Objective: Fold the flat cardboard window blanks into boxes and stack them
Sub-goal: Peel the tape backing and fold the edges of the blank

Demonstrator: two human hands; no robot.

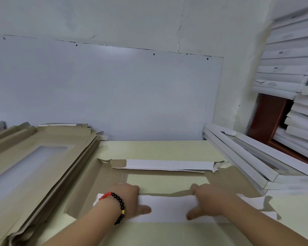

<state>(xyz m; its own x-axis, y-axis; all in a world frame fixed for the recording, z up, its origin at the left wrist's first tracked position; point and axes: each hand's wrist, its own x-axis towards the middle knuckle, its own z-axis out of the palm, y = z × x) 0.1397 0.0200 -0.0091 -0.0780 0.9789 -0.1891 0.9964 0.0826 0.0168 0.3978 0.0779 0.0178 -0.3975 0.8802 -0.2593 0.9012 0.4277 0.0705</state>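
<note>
I see my left hand (130, 201) and right hand (205, 199) pinching the blank's (238, 181) near flap (167, 208), thumbs splayed; it looks light, stiff, creasing easily.

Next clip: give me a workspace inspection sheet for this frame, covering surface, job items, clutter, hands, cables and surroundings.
Surface: pale table, bare at the far edge.
Job's things: one blank lies flat at centre, brown side up, far flap folded over, near flap being folded; pile of flat blanks at left; folded boxes at right.
Clutter: nothing seen.
Hands: left hand and right hand both grip the near flap, thumbs on its white face; beaded bracelet on the left wrist.
Cables: nothing seen.
Surroundings: white wall panel behind; tall stack of white boxes at upper right.
</note>
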